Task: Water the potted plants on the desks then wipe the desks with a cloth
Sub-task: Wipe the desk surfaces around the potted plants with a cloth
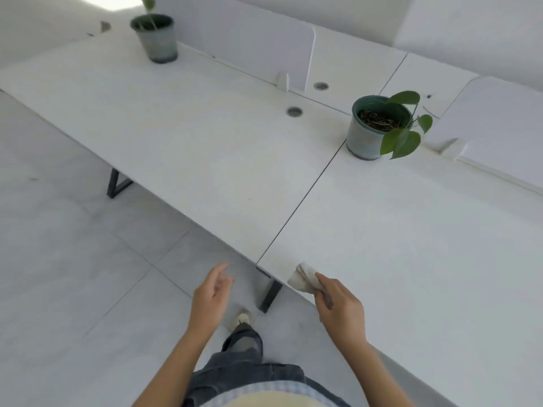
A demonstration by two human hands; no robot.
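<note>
Right hand (340, 306) pinches a bunched pale cloth (302, 279), soft and creased, fingers curled round it, held at the front edge of the white table (205, 160), likely so it can drop flat and start wiping; whether the cloth touches the top I cannot tell; left hand (210, 301) hangs over the grey tiled floor (73, 259), fingers relaxed and apart, holding nothing, probably kept free for balance or to shift a pot; table top is matte and smooth, flat slabs butted at a thin dark seam (305, 198); near potted plant (367, 139) stands upright just beside that seam toward the back, round tapered plastic pot, dark green rim, dusty grey wall, dark soil, glossy heart-shaped leaves spilling over one side; far potted plant (157, 39) stands well apart at the far end, same pot type, thin stem; both sit back by the white divider panels (249, 39), which keeps them out of the cloth's path at the front; round grey cable holes (294, 112) near the dividers; no watering can in view, so I judge this the wiping step.
</note>
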